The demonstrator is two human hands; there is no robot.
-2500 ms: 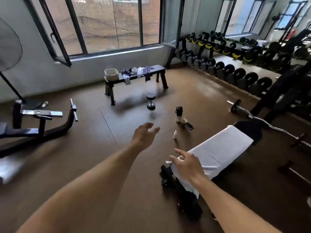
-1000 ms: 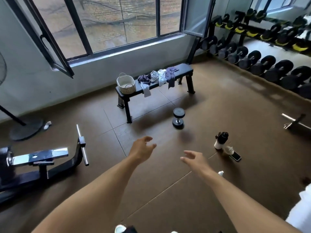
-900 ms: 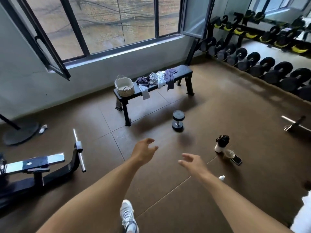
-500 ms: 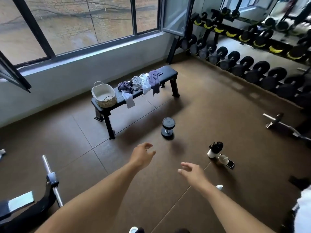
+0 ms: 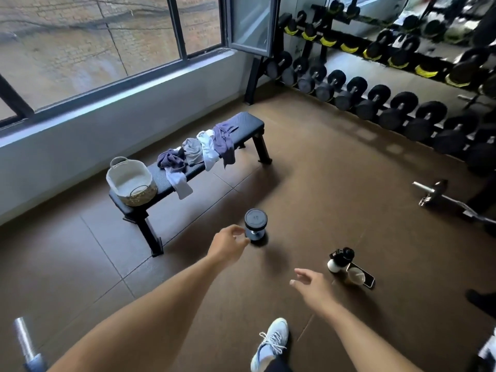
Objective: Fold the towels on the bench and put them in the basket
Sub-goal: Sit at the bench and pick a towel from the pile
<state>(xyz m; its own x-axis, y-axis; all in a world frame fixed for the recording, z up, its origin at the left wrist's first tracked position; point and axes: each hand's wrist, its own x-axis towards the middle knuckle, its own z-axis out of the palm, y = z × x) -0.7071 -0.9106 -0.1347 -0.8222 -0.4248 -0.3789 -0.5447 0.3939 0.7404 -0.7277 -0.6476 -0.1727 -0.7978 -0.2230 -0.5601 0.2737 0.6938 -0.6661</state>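
Note:
A black flat bench (image 5: pixel 247 123) stands below the window. Several crumpled towels lie across its middle: a purple one (image 5: pixel 225 138), a white one (image 5: pixel 208 149), a grey one (image 5: pixel 192 151), another purple one (image 5: pixel 170 161) and a white one (image 5: pixel 179 183) hanging over the front edge. A round woven basket (image 5: pixel 131 181) sits on the bench's left end and looks empty. My left hand (image 5: pixel 228 245) and my right hand (image 5: pixel 312 285) are stretched out in front of me, well short of the bench, fingers relaxed and holding nothing.
A black dumbbell (image 5: pixel 255 224) stands upright on the brown floor between me and the bench. A bottle (image 5: pixel 339 260), a cup and a phone (image 5: pixel 362 277) lie to the right. A dumbbell rack (image 5: pixel 375 100) lines the right wall; a barbell (image 5: pixel 440 194) lies at right.
I have walked closer to the bench, which now looks larger and nearer. My shoe has come into view at the bottom. Both hands stay empty.

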